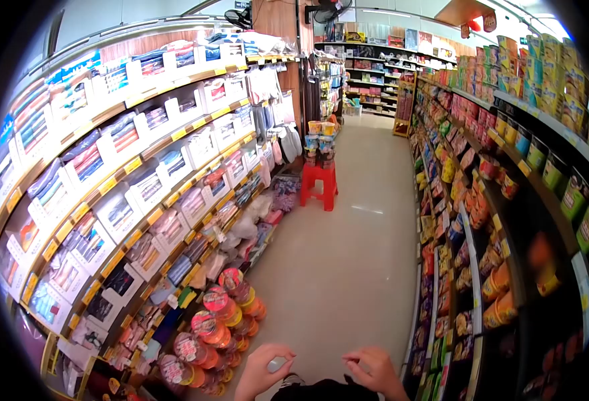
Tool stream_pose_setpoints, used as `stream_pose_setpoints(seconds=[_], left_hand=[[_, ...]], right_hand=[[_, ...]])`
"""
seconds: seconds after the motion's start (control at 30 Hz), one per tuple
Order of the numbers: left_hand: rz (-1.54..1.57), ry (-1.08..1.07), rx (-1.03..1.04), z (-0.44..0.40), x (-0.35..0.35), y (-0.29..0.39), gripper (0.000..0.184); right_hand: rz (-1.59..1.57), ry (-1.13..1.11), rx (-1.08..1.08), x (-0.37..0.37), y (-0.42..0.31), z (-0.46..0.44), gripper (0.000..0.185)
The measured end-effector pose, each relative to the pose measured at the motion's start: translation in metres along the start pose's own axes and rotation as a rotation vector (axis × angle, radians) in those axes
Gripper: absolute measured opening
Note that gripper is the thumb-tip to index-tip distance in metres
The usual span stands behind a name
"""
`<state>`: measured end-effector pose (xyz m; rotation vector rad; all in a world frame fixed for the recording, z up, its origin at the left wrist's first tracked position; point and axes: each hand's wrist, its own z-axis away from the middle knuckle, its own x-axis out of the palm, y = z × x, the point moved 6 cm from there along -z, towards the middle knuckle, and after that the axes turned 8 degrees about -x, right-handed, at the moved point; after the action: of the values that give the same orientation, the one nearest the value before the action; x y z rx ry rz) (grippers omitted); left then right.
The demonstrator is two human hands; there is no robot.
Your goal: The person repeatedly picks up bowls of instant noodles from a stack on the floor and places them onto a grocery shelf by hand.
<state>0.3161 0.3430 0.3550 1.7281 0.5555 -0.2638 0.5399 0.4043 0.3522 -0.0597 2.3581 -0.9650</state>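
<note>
My left hand (265, 371) is low in the middle of the view, its thumb and fingers curved into a loose ring with floor showing through it. Nothing shows in it. To its right, my right hand (376, 370) is held in front of my body with the fingers loosely bent and slightly apart, also with nothing in it. The two hands are apart and touch no goods. Nearest my left hand are stacked plastic jars with pink lids (206, 325) on the floor. The right-hand shelf of packaged snacks (465, 321) stands beyond my right hand.
A tiled aisle floor (334, 267) runs ahead between shelves. On the left are boxed folded textiles (149, 187). A red stool (319, 185) carrying stacked tubs (320, 142) stands by a wooden pillar (278, 87). Canisters (555, 157) line the right shelf. More shelves (374, 77) are at the back.
</note>
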Motion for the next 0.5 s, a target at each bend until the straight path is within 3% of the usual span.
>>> stream_pose_setpoints(seconds=[0.23, 0.33, 0.5], left_hand=[[0.081, -0.096, -0.055, -0.114, 0.01, -0.061, 0.012], [0.04, -0.105, 0.06, -0.182, 0.004, -0.076, 0.009], [-0.052, -0.132, 0.293, -0.286, -0.029, -0.069, 0.01]], right_hand=[[0.103, -0.032, 0.099, 0.005, 0.078, -0.056, 0.012], [0.098, 0.035, 0.173, 0.006, 0.121, -0.104, 0.012], [0.067, 0.2, 0.072, 0.004, 0.152, -0.197, 0.012]])
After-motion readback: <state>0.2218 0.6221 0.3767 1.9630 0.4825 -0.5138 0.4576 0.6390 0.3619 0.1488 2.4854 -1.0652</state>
